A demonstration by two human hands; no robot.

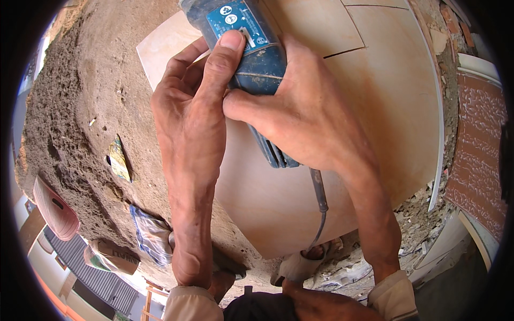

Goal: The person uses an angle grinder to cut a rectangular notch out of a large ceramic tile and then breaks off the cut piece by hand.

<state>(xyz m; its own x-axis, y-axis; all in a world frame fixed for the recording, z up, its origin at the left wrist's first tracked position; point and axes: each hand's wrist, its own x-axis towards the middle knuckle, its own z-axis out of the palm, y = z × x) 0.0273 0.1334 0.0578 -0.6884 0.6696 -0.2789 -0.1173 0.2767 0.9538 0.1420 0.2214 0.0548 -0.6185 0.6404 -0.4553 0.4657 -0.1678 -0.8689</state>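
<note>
A blue corded power tool [261, 68], shaped like an angle grinder, is between my two hands in the upper middle; its far end runs out of view at the top. My left hand [193, 107] grips it from the left, thumb pressed on the label and fingers curled behind. From the right, my right hand [308, 104] wraps round the body, its thumb across the near side. Vent slots show at the tool's rear, below my right hand. A dark cord [320, 195] hangs from there toward my feet. Beneath lies a large beige tile [257, 208].
More beige tiles [391, 101] lie at the right, with a pale strip [440, 160] along their edge. Sand [118, 69] covers the left. On it are a crumpled wrapper [120, 158], a plastic bag [151, 235] and a pink cap [55, 210]. Rubble [420, 208] borders the right.
</note>
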